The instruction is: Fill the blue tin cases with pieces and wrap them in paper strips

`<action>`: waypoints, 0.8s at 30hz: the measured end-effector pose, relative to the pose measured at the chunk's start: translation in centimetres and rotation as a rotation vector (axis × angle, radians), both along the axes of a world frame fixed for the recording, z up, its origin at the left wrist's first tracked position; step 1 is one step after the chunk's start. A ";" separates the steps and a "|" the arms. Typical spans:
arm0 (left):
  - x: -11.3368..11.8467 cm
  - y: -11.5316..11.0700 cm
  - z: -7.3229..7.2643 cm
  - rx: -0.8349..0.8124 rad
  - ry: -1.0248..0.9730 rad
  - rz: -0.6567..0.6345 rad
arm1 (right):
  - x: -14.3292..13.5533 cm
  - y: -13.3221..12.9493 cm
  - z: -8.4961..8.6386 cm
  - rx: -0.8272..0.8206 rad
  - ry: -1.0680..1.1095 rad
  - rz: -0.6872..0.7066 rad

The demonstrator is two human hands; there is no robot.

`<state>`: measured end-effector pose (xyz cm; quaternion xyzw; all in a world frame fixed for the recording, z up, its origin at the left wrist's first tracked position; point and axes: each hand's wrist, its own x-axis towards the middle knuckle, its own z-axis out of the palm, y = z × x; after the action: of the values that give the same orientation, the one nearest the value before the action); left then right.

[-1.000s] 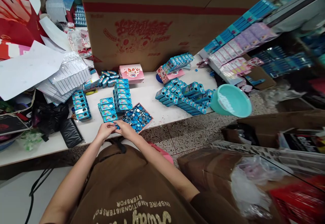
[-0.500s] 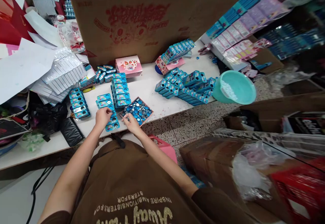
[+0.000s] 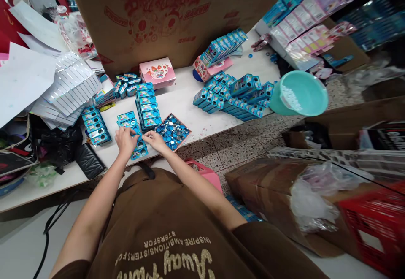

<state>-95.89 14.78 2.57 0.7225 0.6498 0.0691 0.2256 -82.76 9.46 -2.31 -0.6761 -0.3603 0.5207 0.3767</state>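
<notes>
My left hand (image 3: 125,140) is over a row of small blue boxes with round holes (image 3: 138,144), its fingertips pinched at one box near the middle; what they grip, if anything, is too small to see. Just to its right, my right hand (image 3: 154,140) reaches toward the same row with thumb and forefinger pressed together; whatever is between them cannot be made out. Beside that hand lies a shallow tray (image 3: 189,133) full of small round blue and silver pieces (image 3: 172,130). Behind the hands stands a taller stack of the same blue boxes (image 3: 148,106).
Another row of blue boxes (image 3: 95,125) and a black quilted pouch (image 3: 90,161) lie left. A pink strawberry box (image 3: 157,73) stands before a large carton (image 3: 158,17). More blue boxes (image 3: 234,99) and a teal basin (image 3: 311,97) are right. The table's front edge is near my body.
My right hand has moved left from the tray to the row of boxes, close to my left hand. My left hand's fingers have shifted slightly on the row. The camera view has shifted a little.
</notes>
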 end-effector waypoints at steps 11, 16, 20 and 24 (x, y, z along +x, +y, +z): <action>-0.1 -0.9 -2.4 -0.327 -0.224 0.464 | 1.8 3.0 0.7 -0.214 0.009 0.374; -0.3 -0.3 -4.6 -0.484 -0.278 0.499 | 1.7 3.3 1.0 -0.311 0.000 0.384; -0.3 -0.2 -4.7 -0.450 -0.277 0.508 | 1.7 3.1 0.8 -0.284 -0.149 0.352; -1.1 -1.5 -4.5 -0.411 -0.357 0.536 | 1.5 1.2 0.2 -0.239 -0.277 0.171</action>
<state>-97.00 13.31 -1.92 0.4435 0.7664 0.1187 0.4493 -81.23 10.63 -2.09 -0.7481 -0.4005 0.4919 0.1948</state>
